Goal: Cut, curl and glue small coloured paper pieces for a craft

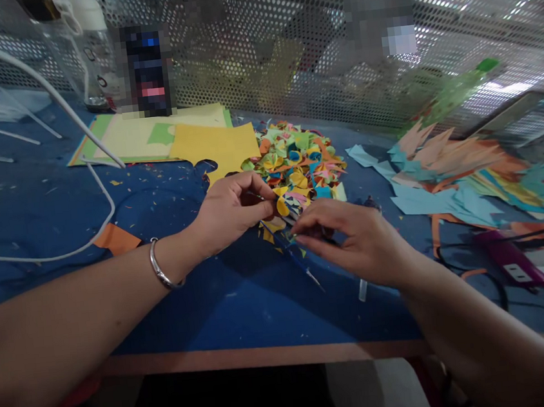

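Observation:
My left hand (pixel 231 211), with a silver bangle on its wrist, is closed in a pinch on a small yellow folded paper piece (pixel 283 206) at the near edge of a heap of small coloured paper pieces (pixel 296 159). My right hand (pixel 353 237) is closed beside it, fingertips pressed together around something small that I cannot make out, touching the same spot. A thin blue pen-like tool (pixel 297 262) lies on the blue table (pixel 243 303) under the hands.
Yellow and green paper sheets (pixel 172 136) lie at the back left. Cut blue and orange paper scraps (pixel 453 171) spread on the right. A white cable (pixel 86 242) curves across the left. A purple power strip (pixel 516 262) sits right. Perforated metal screen (pixel 283 34) closes the back.

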